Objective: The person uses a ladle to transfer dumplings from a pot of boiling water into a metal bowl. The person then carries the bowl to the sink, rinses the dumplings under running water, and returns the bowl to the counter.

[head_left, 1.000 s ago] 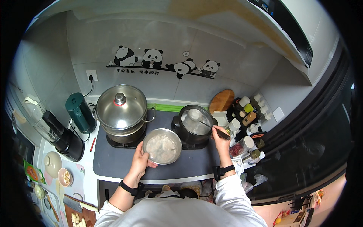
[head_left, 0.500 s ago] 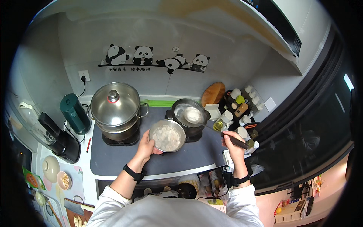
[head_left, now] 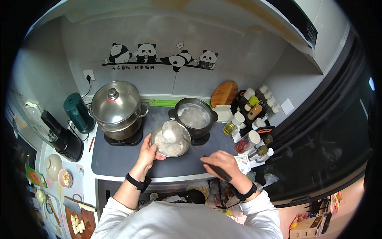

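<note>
My left hand [head_left: 147, 151] grips the rim of a metal bowl [head_left: 183, 151] with pale, whitish pieces in it. In my right hand [head_left: 225, 165] is the dark handle of a ladle [head_left: 195, 149]. The ladle's round head is over the bowl and looks pale; whether it touches the contents I cannot tell. Just behind the bowl stands a black pot [head_left: 199, 129] of cloudy, steaming liquid. To its left, a large steel steamer pot [head_left: 119, 128] has a glass lid [head_left: 119, 104] on.
Seasoning bottles and jars [head_left: 247, 142] crowd the right side, near a round wooden board [head_left: 224, 95]. On the left are a green kettle [head_left: 78, 113], a black blender [head_left: 65, 141] and a small bowl [head_left: 65, 178]. A cleaver [head_left: 73, 206] lies by cut pieces on a cutting board [head_left: 88, 219].
The ladle has moved from the black pot toward me and left, and its head is now over the metal bowl. The bowl has shifted slightly left.
</note>
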Action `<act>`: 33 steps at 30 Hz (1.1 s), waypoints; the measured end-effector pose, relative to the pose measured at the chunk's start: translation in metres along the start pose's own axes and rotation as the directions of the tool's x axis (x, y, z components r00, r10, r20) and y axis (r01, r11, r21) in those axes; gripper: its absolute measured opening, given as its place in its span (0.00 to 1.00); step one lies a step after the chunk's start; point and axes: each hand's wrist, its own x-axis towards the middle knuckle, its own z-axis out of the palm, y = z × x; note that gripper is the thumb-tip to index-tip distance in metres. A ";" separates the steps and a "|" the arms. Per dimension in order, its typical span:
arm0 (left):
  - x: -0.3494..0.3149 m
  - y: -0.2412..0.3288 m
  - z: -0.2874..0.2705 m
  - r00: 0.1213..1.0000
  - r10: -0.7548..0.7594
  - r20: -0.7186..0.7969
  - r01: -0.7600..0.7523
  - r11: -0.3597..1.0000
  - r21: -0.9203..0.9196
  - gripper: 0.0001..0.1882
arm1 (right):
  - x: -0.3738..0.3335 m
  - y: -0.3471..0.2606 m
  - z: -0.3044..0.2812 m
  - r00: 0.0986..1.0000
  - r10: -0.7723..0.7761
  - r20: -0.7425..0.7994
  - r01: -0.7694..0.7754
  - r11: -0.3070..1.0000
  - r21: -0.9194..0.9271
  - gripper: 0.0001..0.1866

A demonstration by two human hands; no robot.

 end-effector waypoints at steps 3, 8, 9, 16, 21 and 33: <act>-0.004 0.001 0.005 0.999 0.025 -0.034 -0.026 1.000 -0.003 0.32 | -0.004 0.002 -0.012 0.970 -0.112 0.217 0.125 0.991 -0.047 0.25; -0.011 0.001 0.010 0.995 0.038 -0.092 -0.038 0.999 0.001 0.32 | -0.015 0.005 -0.023 0.844 -0.323 0.428 0.431 0.884 -0.183 0.33; -0.011 0.001 0.011 0.995 0.039 -0.093 -0.039 0.999 0.002 0.32 | -0.017 0.008 -0.025 0.854 -0.340 0.394 0.437 0.879 -0.190 0.27; -0.009 -0.003 0.012 0.991 0.030 -0.128 -0.027 0.999 0.026 0.32 | -0.021 0.055 -0.024 0.888 0.400 -0.227 -0.236 0.819 0.523 0.11; -0.011 -0.005 0.014 0.982 0.059 -0.177 -0.057 0.998 0.015 0.31 | -0.003 0.120 -0.024 0.670 0.713 -0.208 -0.386 0.574 0.722 0.09; -0.042 -0.001 0.014 0.970 0.079 -0.231 -0.075 0.997 0.029 0.33 | 0.053 0.199 0.018 0.741 0.626 -0.244 -0.577 0.778 0.248 0.10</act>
